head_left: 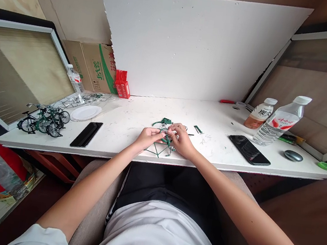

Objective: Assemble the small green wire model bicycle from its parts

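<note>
Near the table's front edge my left hand (148,137) and my right hand (181,139) meet around a small green model bicycle (159,148). Its thin frame points down toward the edge, and a spoked wheel shows between my fingers. My left fingers pinch it from one side; those of my right hand close on it by the wheel. Exactly which parts the fingertips press is hidden. Just behind my hands lies a green curved piece (165,121), probably another model part. Farther right is a small green rectangular part (198,129).
Several finished model bicycles (45,120) stand at the left, beside a black phone (86,134) and white plates (86,113). On the right are another phone (249,150), a water bottle (282,122), a brown drink bottle (259,113) and a mouse (293,155). A white board (193,48) leans behind.
</note>
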A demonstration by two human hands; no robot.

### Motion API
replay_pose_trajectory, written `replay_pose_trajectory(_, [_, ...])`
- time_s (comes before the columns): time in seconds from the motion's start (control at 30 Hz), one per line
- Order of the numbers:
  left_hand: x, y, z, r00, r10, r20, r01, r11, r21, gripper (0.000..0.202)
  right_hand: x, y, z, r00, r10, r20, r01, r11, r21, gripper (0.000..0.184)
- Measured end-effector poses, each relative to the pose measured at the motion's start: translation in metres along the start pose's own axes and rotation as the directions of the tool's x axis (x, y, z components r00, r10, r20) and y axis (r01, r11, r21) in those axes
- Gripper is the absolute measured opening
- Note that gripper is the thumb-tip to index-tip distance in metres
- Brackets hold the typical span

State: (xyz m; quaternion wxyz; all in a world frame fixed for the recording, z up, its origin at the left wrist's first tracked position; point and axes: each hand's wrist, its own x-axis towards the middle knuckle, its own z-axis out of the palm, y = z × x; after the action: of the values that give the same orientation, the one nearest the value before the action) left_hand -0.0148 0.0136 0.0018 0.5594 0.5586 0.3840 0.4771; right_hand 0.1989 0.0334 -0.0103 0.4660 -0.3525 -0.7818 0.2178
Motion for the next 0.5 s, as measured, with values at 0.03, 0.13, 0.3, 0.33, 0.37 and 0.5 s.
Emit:
replay_pose_trajectory(0.03, [0.0003, -0.0003, -0.0001, 1.000, 0.000, 0.004, 0.000, 1.000, 0.003, 0.052, 0.0001, -0.0005, 0.0002, 1.000, 0.006, 0.001, -0.006, 1.000, 0.009, 0.042])
replay_pose_trajectory(0.13, [0.0014, -0.0012, -0.0004, 1.000, -0.001, 0.009, 0.001, 1.000, 0.014, 0.054, 0.0008, -0.0001, 0.0009, 0.999, 0.035, -0.002, -0.035, 0.998, 0.043, 0.045])
replay_pose_trajectory(0.3, [0.0020, -0.0018, -0.0002, 1.000, -0.009, 0.008, 0.009, 1.000, 0.011, 0.058, 0.0027, 0.0064, -0.0008, 0.986, 0.157, 0.051, -0.164, 0.971, 0.177, 0.050])
replay_pose_trajectory(0.33, [0.0018, -0.0018, -0.0001, 1.000, -0.009, 0.012, 0.009, 1.000, 0.012, 0.058, 0.0031, 0.0076, -0.0015, 0.983, 0.175, 0.062, -0.184, 0.961, 0.205, 0.051])
replay_pose_trajectory(0.37, [0.0017, -0.0018, 0.0000, 1.000, -0.009, 0.016, 0.009, 1.000, 0.013, 0.058, 0.0034, 0.0085, -0.0022, 0.980, 0.187, 0.068, -0.197, 0.954, 0.226, 0.051])
replay_pose_trajectory(0.5, [0.0013, -0.0025, -0.0004, 1.000, -0.012, 0.022, 0.012, 1.000, 0.019, 0.056, 0.0036, 0.0080, -0.0035, 0.978, 0.203, 0.052, -0.210, 0.948, 0.239, 0.050])
